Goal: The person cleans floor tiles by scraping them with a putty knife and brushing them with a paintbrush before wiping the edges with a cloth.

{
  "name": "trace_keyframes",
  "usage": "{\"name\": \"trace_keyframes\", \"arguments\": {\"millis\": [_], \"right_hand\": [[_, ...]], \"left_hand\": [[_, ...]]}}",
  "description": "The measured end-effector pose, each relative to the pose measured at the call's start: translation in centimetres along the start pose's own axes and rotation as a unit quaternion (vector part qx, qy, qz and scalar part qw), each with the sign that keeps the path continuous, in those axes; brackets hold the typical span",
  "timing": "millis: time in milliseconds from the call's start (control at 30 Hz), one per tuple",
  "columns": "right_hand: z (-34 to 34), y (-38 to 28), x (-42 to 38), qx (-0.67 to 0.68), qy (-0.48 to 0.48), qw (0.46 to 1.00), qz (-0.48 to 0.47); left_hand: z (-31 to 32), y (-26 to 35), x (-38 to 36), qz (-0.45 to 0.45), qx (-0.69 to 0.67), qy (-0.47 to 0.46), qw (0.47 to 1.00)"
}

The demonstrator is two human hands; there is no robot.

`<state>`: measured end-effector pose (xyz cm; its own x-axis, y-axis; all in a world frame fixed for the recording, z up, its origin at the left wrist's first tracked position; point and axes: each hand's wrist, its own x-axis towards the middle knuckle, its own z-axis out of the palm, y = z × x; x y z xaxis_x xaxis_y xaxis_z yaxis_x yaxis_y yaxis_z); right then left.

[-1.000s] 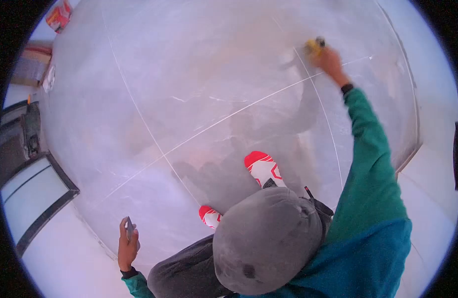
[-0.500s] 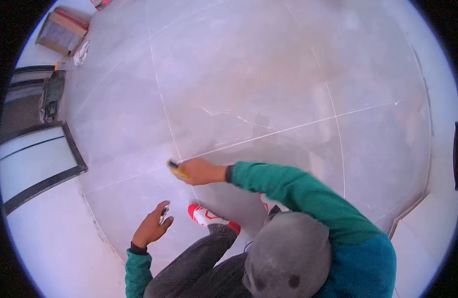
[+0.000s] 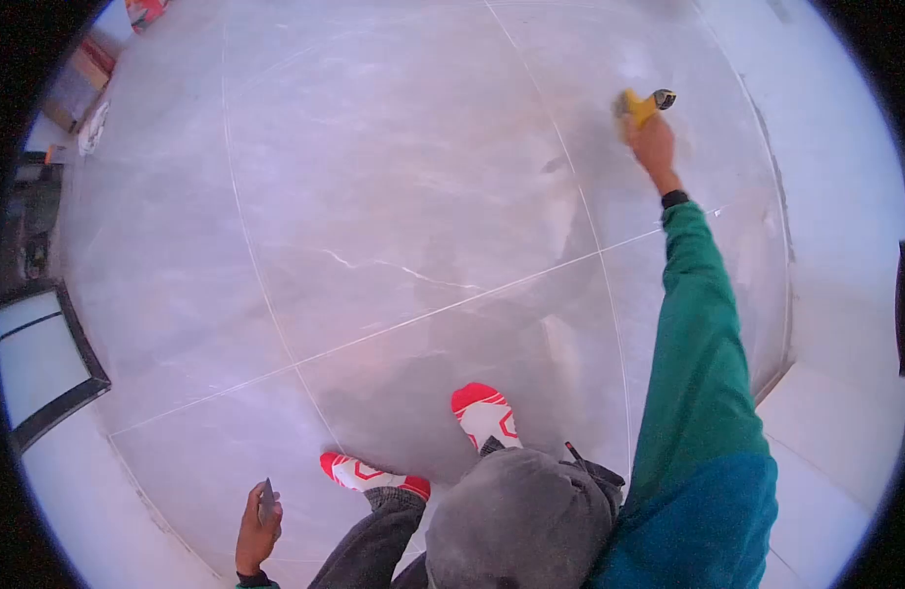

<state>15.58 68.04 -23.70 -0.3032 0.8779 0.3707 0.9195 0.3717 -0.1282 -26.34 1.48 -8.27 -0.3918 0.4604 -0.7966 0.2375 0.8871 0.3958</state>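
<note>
Tiled floor (image 3: pixel 394 196), right hand (image 3: pixel 653 140) (now far) gripping yellow tool (image 3: pixel 640 104)

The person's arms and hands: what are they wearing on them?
Both hands are bare, no gloves. The right arm wears a long green sleeve, turning teal-blue toward the shoulder, with a dark band at the wrist. By the left hand only a dark cuff and a sliver of green sleeve show at the frame's edge.

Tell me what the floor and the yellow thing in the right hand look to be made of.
Floor: large polished tiles, marble-look stone or porcelain; grey veining, glossy sheen and thin pale grout lines show.
Yellow thing in the right hand: likely a sponge or foam pad, matte and blocky, with a dark tip; too small to be sure.
</note>
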Motion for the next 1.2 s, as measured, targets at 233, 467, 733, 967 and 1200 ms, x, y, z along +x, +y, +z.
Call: {"name": "trace_keyframes", "arguments": {"millis": [233, 467, 733, 967, 1200], "right_hand": [[-4.4, -26.7, -24.5, 0.547, -0.326, 0.77, -0.037], [-2.7, -9.2, -9.1, 0.194, -0.223, 0.955, 0.005], [-3.6, -9.1, -6.7, 0.155, -0.083, 0.984, -0.012], [-6.5, -32.2, -34.7, 0.515, -0.474, 0.711, -0.071], [-0.6, -11.1, -24.5, 0.272, -0.14, 0.93, -0.205]], "left_hand": [[-1.5, 3.0, 1.7, 0.057, 0.112, 0.008, 0.992], [-3.1, 2.6, 2.6, 0.019, 0.152, 0.033, 0.988], [-1.2, 4.4, 3.8, 0.055, 0.089, -0.029, 0.994], [-2.0, 6.8, 5.0, 0.02, 0.176, -0.012, 0.984], [-2.7, 6.1, 5.7, 0.047, 0.185, 0.014, 0.982]]}}
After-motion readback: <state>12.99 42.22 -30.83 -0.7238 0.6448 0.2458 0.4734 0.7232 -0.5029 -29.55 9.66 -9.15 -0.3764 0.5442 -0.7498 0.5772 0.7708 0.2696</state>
